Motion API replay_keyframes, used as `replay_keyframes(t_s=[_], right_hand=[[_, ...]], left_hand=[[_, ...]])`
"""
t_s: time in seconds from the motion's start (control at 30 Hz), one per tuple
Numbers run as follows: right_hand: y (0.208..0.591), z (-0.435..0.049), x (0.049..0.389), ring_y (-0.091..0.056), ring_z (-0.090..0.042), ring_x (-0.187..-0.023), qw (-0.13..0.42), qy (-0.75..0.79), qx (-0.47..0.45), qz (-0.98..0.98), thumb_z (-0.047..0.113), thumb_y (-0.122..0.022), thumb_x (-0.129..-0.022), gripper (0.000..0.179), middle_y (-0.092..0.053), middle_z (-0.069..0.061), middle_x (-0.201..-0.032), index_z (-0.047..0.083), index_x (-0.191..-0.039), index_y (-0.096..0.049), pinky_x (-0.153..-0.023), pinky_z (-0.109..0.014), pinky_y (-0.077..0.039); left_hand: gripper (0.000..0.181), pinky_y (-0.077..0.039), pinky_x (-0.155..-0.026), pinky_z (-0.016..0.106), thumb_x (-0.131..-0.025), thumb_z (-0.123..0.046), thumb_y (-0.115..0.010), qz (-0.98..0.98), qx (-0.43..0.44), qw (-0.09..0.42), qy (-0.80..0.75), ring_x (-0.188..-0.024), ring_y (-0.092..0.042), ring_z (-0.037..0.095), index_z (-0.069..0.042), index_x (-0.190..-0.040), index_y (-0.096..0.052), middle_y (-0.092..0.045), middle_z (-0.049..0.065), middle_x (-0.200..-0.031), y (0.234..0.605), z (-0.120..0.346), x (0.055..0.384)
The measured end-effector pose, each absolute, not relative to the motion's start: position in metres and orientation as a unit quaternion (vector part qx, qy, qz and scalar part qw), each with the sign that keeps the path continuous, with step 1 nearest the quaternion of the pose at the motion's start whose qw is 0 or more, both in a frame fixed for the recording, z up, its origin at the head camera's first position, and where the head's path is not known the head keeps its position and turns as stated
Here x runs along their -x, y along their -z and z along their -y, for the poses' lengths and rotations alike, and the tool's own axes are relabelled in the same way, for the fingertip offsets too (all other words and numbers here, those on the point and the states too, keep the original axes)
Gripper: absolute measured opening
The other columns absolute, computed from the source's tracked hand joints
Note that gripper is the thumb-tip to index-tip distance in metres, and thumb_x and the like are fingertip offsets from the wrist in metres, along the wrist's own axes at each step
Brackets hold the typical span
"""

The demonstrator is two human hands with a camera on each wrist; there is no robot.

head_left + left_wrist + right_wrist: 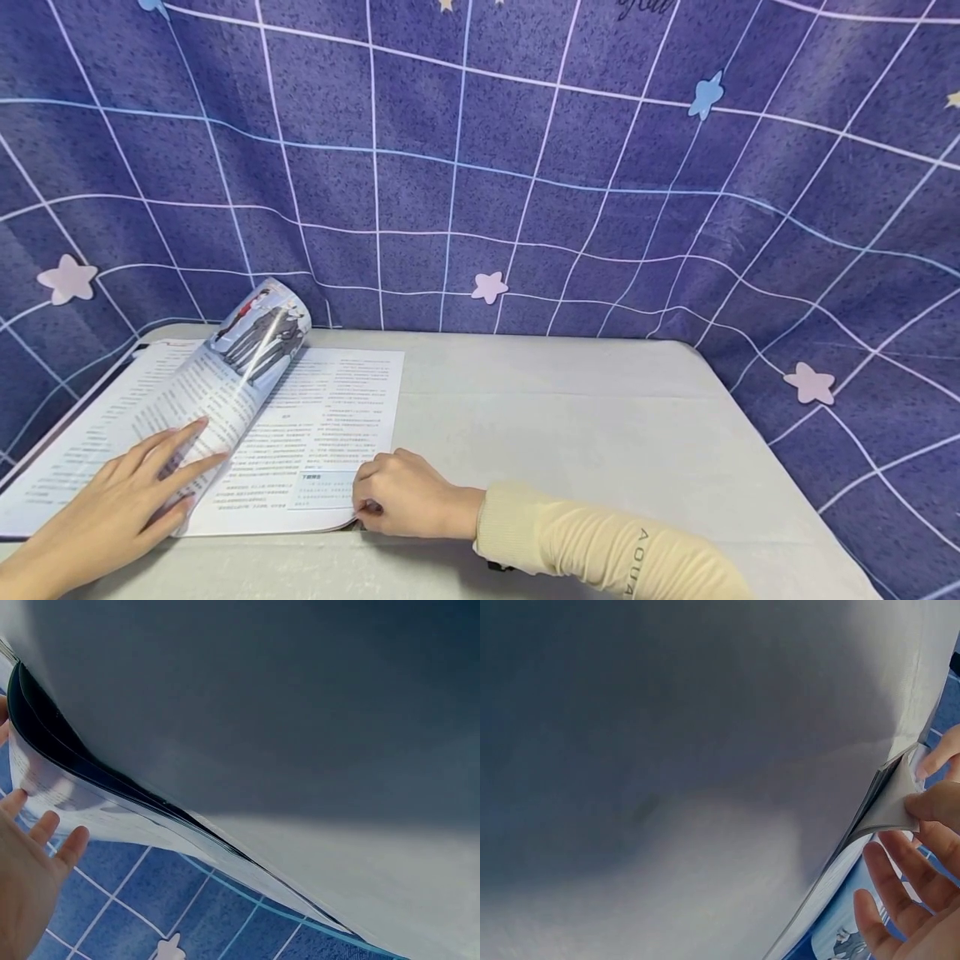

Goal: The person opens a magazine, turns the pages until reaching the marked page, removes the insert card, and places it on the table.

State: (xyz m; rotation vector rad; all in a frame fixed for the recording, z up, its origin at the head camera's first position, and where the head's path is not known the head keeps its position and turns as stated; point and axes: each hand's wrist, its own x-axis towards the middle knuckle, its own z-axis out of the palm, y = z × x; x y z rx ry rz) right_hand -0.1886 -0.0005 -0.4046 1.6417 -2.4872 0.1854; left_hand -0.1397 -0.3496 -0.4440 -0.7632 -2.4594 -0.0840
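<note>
An open magazine (pixel 341 425) lies at the left of the table. One of its leaves (pixel 266 333) stands curled up in a roll near the middle, showing printed text and a picture of figures. My left hand (pixel 123 492) rests against the lower part of this leaf, fingers extended and spread. At the lower right corner of the right-hand page, my right hand (pixel 408 496) pinches the page edge between thumb and curled fingers. The right wrist view shows the gripped corner (pixel 892 806) bent up from the sheets beneath it.
A pale cloth covers the table (pixel 555 433). Behind and beside it hangs a purple-blue curtain (pixel 420 200) with grid lines and stars. A cream sleeve (pixel 585 537) covers the right forearm, with a dark band (pixel 500 567) under its cuff.
</note>
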Motion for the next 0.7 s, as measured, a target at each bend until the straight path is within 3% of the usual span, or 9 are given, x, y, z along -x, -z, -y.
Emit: replay_keyframes(t_s=[0.23,0.47,0.53,0.6,0.7], right_hand=[[0.4034,0.0008,0.1879,-0.045,0.009,-0.068,0.09,-0.065,-0.547,0.83,0.027,-0.068,-0.079,0.004,-0.066,0.017,-0.085,0.028,-0.075,-0.069,-0.058,-0.006,-0.027],[0.4046,0.0023,0.1882,-0.042,0.008,-0.066,0.104,-0.054,-0.546,0.829,0.028,-0.071,-0.076,0.006,-0.062,0.019,-0.079,0.028,-0.072,-0.067,-0.055,-0.007,-0.025],[0.4051,0.0026,0.1882,-0.043,0.008,-0.066,0.104,-0.051,-0.546,0.83,0.028,-0.071,-0.075,0.006,-0.062,0.019,-0.079,0.028,-0.071,-0.066,-0.055,-0.007,-0.025],[0.4053,0.0028,0.1882,-0.044,0.008,-0.067,0.103,-0.051,-0.546,0.83,0.028,-0.071,-0.075,0.006,-0.062,0.019,-0.079,0.029,-0.072,-0.067,-0.055,-0.007,-0.026],[0.4053,0.0029,0.1886,-0.044,0.008,-0.067,0.097,-0.058,-0.546,0.83,0.028,-0.071,-0.075,0.005,-0.063,0.018,-0.08,0.028,-0.072,-0.067,-0.056,-0.007,-0.026]], left_hand=[[0.041,0.002,-0.116,0.041,-0.094,-0.046,-0.038,0.92,0.273,0.279,0.035,-0.137,-0.02,0.024,-0.023,-0.124,-0.055,-0.032,0.013,-0.145,0.4439,0.3507,0.1379],[0.048,0.004,-0.116,0.035,-0.095,-0.051,-0.029,0.916,0.275,0.291,0.03,-0.134,-0.024,0.024,-0.022,-0.122,-0.056,-0.036,0.013,-0.143,0.444,0.3509,0.1386],[0.047,-0.005,-0.115,0.045,-0.095,-0.051,-0.031,0.918,0.272,0.288,0.028,-0.134,-0.024,0.024,-0.021,-0.122,-0.056,-0.035,0.013,-0.143,0.4432,0.351,0.138],[0.044,-0.019,-0.105,0.055,-0.093,-0.048,-0.038,0.922,0.265,0.28,0.027,-0.135,-0.023,0.025,-0.02,-0.121,-0.056,-0.033,0.011,-0.145,0.4425,0.3512,0.1373],[0.041,-0.029,-0.087,0.057,-0.089,-0.044,-0.051,0.931,0.249,0.267,0.024,-0.136,-0.021,0.028,-0.018,-0.12,-0.055,-0.028,0.007,-0.148,0.4426,0.3514,0.1361]])
